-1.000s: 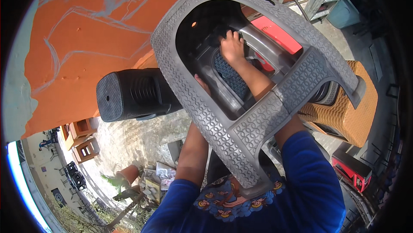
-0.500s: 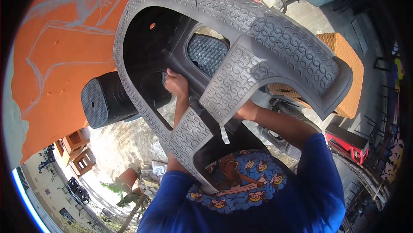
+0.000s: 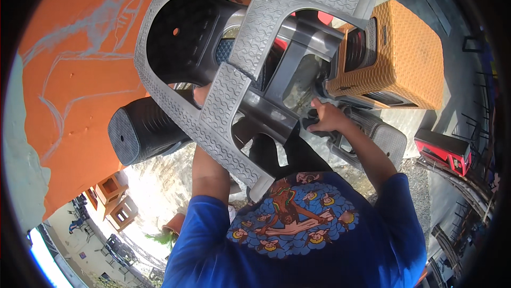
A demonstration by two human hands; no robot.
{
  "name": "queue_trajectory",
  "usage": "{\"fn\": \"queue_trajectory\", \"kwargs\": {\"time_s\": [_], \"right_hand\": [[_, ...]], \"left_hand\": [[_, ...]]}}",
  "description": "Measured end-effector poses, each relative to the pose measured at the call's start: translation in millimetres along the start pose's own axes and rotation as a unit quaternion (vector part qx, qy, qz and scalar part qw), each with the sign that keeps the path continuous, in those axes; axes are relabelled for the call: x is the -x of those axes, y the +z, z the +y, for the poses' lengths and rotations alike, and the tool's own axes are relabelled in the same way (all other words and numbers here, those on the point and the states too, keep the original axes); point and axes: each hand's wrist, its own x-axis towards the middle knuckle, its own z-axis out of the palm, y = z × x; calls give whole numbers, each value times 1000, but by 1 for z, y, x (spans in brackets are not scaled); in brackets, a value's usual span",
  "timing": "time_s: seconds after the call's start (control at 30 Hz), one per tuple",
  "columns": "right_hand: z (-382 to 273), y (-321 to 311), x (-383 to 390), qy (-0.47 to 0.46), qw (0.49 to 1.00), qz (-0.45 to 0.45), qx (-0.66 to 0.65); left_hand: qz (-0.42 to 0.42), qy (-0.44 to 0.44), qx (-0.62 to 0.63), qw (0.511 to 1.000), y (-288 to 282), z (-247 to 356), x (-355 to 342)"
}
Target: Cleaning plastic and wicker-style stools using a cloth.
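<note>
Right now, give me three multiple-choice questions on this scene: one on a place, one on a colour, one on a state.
1. Where is the tan woven stool relative to the light grey stool?
A. To its left
B. To its right
C. Inside it

2. What colour is the wall?
A. Orange
B. Green
C. White

3. How is the right hand?
A. Open, hanging free
B. Flat on the ground
C. Closed on the edge of a dark grey stool

Answers: B, the woven stool sits at the picture's right, past the grey legs. A, the painted surface on the left is orange. C, the fingers curl round the dark edge.
</note>
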Motion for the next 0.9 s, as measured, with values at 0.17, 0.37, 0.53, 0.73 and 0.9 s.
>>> {"fn": "queue_trajectory", "kwargs": {"time_s": [0.17,0.37,0.53,0.73,0.9], "right_hand": [[-9,68,-32,34,911,-175,-372],[-30,89,-12,21,788,-49,-613],[-82,74,-24,-94,781,-26,-617],[-20,73,-32,-78,816,140,-555],[-39,30,-40,-160,881,369,-251]], "left_hand": [[-137,-109,51,983,-15,-5,0],[-261,-258,152,918,-27,-3,-21],[-96,20,388,916,-211,-135,-92],[-48,386,171,905,-183,31,74],[-265,298,420,815,-187,36,135]]}}
